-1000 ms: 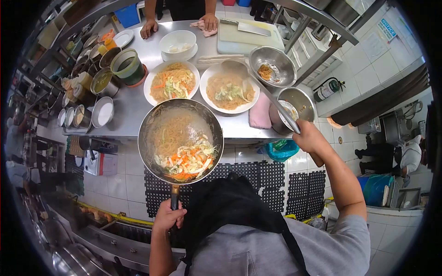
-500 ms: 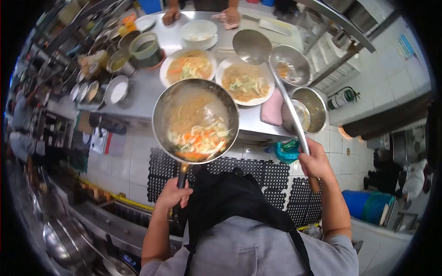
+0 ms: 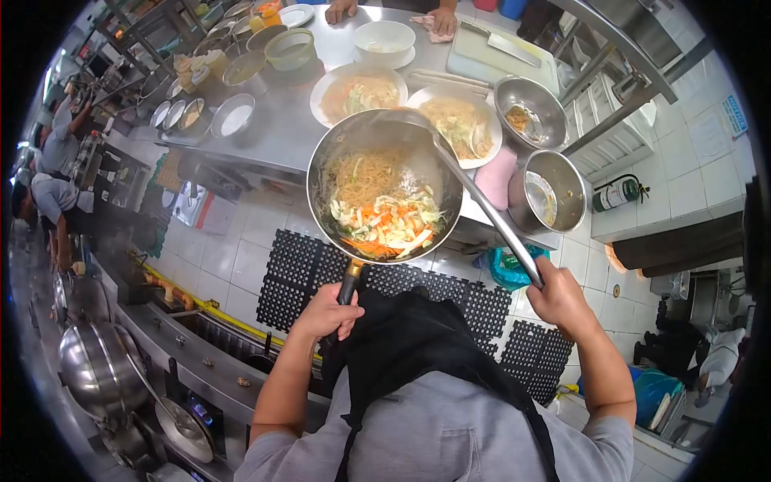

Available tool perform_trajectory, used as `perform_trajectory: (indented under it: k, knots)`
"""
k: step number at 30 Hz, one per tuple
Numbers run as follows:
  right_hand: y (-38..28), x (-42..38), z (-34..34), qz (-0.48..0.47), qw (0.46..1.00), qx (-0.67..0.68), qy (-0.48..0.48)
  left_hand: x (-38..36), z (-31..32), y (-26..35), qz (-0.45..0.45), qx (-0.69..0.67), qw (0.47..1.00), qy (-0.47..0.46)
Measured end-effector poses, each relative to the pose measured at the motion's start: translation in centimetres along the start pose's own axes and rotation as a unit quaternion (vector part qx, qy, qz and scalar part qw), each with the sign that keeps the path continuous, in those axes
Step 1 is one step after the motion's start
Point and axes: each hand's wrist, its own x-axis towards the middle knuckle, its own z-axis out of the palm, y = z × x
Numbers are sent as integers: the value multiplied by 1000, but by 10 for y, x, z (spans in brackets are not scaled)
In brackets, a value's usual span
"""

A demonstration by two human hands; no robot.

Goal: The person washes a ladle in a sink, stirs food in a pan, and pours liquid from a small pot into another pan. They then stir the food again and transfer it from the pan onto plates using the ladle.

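My left hand (image 3: 329, 312) is closed round the black handle of a wok pan (image 3: 317, 193), held level in front of the steel table. Noodles (image 3: 365, 173) lie at the pan's far side, with chopped cabbage and carrot (image 3: 393, 221) nearer me. In my right hand (image 3: 562, 299) is the long metal handle of a ladle (image 3: 498, 213). It slants to the pan's far right rim, where the ladle's bowl is hard to make out. Just beyond the pan stand a left plate (image 3: 319, 115) and a right plate (image 3: 482, 159), both with noodles and vegetables, the right one partly covered.
Two steel bowls (image 3: 574, 221) and a pink cloth (image 3: 491, 178) sit at the table's right. A knife (image 3: 514, 50) lies on a cutting board (image 3: 542, 76). Another person's hands (image 3: 341, 11) rest at the far edge. A stove (image 3: 217, 365) is at lower left.
The ladle has come down from above the plates to the pan's far right rim. In the view, the pan, table and plates sit further right.
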Motion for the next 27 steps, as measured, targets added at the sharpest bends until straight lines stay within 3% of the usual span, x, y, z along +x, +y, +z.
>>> perform_trajectory:
  k: [4, 7, 9, 14, 18, 20, 22, 24, 27]
  knots:
    - [-8, -4, -11, -20, 999, -3, -25, -4, 1, 0, 3, 11, 1000, -9]
    - [-12, -46, -37, 11, 997, 22, -76, -2, 8, -2, 9, -1, 1000, -6]
    - [-21, -71, -47, 95, 991, 25, -93, 0, 8, -3, 6, -10, 1000, -7]
    - [-28, -91, -21, 126, 987, 19, -100, 10, -14, -3, 26, -4, 999, -21]
    - [-38, -100, 12, 90, 975, 150, -138, 2, -28, 7, 22, 21, 999, -15]
    - [-68, -98, 8, 287, 831, 397, -263, -7, -36, 11, 23, 36, 999, -1]
    - [-85, -100, 18, 287, 804, 454, -255, -16, -53, 11, 20, 33, 999, -3]
    - [-104, -98, 29, 316, 694, 586, -273, -29, -72, 12, 14, 30, 999, -6]
    - [-135, -93, 48, 313, 680, 612, -255, -47, -101, 12, 13, 30, 999, -5]
